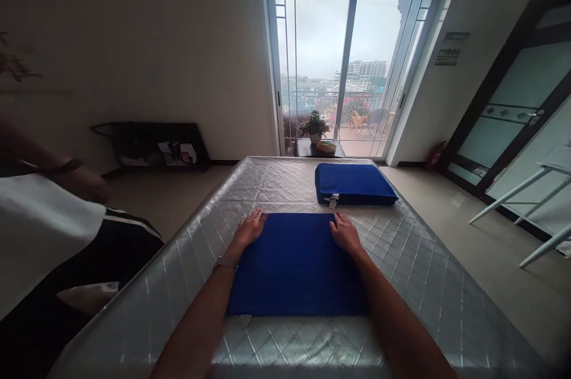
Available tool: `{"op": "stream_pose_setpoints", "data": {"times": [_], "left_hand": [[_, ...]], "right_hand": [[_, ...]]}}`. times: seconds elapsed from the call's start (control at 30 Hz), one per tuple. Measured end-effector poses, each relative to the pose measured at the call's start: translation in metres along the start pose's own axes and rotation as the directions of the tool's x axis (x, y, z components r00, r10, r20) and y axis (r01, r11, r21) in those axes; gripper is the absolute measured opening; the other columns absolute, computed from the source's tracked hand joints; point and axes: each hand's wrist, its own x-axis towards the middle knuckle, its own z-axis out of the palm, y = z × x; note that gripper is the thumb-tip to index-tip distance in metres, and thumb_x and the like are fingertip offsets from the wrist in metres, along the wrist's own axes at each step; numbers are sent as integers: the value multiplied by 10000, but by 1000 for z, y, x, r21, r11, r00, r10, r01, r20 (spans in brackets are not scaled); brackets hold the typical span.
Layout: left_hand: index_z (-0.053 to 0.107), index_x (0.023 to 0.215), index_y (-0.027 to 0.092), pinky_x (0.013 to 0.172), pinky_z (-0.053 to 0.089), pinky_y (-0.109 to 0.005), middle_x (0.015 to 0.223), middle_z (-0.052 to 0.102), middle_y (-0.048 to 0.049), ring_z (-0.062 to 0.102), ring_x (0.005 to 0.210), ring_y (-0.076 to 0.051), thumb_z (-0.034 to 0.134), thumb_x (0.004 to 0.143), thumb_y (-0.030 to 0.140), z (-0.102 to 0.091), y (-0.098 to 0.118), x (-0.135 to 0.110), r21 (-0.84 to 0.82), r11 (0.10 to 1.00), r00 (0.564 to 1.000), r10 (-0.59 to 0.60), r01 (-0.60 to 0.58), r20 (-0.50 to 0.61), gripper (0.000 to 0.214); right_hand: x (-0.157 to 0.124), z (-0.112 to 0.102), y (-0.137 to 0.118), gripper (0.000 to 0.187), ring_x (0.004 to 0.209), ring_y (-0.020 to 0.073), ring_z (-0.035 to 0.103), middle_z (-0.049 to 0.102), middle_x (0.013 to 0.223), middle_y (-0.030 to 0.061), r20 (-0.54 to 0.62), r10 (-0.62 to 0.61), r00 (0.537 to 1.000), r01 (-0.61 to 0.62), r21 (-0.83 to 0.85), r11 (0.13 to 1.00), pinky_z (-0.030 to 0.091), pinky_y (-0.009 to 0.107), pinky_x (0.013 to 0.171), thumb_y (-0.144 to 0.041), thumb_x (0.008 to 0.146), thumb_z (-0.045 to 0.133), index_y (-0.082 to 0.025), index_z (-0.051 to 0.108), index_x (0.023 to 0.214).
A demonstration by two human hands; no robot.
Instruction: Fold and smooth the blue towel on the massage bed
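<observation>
A folded blue cloth (297, 266) lies flat on the silver quilted mattress (414, 260) in front of me. My left hand (250, 229) rests flat on the cloth's far left corner, fingers stretched out. My right hand (344, 231) lies flat on its far right corner, fingers also spread. Neither hand grips anything. Beyond the cloth, toward the mattress's far end, sits a stack of folded blue cloth (352, 184) with a small white tag at its near edge.
Another person (53, 236) in a white and black top stands close at the left, one hand (84, 182) hanging. A dark low shelf (151, 147) stands by the left wall. Glass balcony doors (348, 63), a potted plant (314, 127) and white chair legs (530, 206) lie beyond.
</observation>
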Motion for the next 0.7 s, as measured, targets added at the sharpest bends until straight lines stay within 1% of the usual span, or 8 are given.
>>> {"op": "stream_pose_setpoints", "data": {"times": [0.1, 0.2, 0.3, 0.37, 0.47, 0.53, 0.6, 0.7], "left_hand": [[557, 1440, 199, 1157, 379, -416, 1505, 556, -96, 513, 1366, -261, 219, 1040, 399, -4, -2, 4, -23, 999, 996, -49, 47, -80, 561], [655, 1337, 223, 1088, 438, -464, 1441, 595, -109, 562, 1275, -308, 303, 1014, 391, -7, -3, 4, -46, 995, 988, -91, 86, -129, 505], [698, 1272, 256, 1080, 442, -475, 1414, 606, -92, 554, 1273, -323, 432, 966, 379, -7, -3, 3, -79, 994, 986, -88, 77, -145, 424], [717, 1227, 255, 1085, 437, -472, 1390, 623, -89, 555, 1277, -322, 468, 949, 362, -7, -3, 3, -116, 990, 984, -92, 75, -152, 388], [742, 1126, 234, 1075, 447, -446, 1327, 671, -95, 583, 1256, -312, 524, 918, 340, -9, -5, 6, -194, 977, 982, -115, 86, -148, 320], [745, 1079, 220, 1041, 475, -407, 1230, 726, -95, 635, 1194, -288, 553, 898, 328, -11, -7, 9, -266, 959, 982, -132, 92, -135, 284], [741, 1057, 207, 988, 509, -357, 1124, 768, -87, 689, 1103, -251, 567, 884, 317, -15, -9, 12, -350, 933, 983, -137, 87, -121, 269], [738, 1033, 191, 937, 537, -315, 1054, 791, -75, 726, 1021, -218, 585, 863, 330, -22, -10, 13, -473, 879, 984, -126, 52, -126, 268]], "right_hand": [[8, -6, 15, 577, 1441, 257, 406, 364, 1629, 120, -104, 112, 988, -108, 46, 993, 294, 335, 1172, -367, 1007, 343, -119, 490, 1508], [14, -7, 26, 535, 1392, 269, 446, 499, 1523, 149, -163, 181, 970, -171, 74, 983, 315, 336, 1148, -374, 1007, 361, -105, 595, 1405], [15, -5, 27, 501, 1358, 279, 469, 565, 1449, 146, -191, 174, 966, -157, 101, 982, 326, 334, 1131, -406, 980, 451, -109, 641, 1337], [14, -4, 26, 456, 1337, 279, 488, 584, 1426, 134, -206, 167, 964, -143, 128, 981, 336, 338, 1124, -397, 957, 495, -131, 670, 1284], [12, -5, 25, 369, 1282, 267, 546, 654, 1334, 109, -203, 185, 962, -136, 236, 962, 382, 353, 1093, -351, 930, 512, -182, 701, 1198], [12, -8, 24, 348, 1202, 260, 612, 709, 1231, 102, -188, 217, 958, -126, 402, 907, 433, 368, 1052, -331, 911, 522, -194, 695, 1180], [13, -11, 23, 350, 1126, 250, 665, 738, 1166, 108, -173, 231, 957, -96, 565, 819, 480, 372, 1004, -327, 899, 522, -187, 681, 1178], [14, -15, 18, 374, 1061, 240, 706, 747, 1145, 136, -173, 214, 961, -45, 669, 742, 531, 358, 932, -332, 895, 506, -158, 662, 1186]]}}
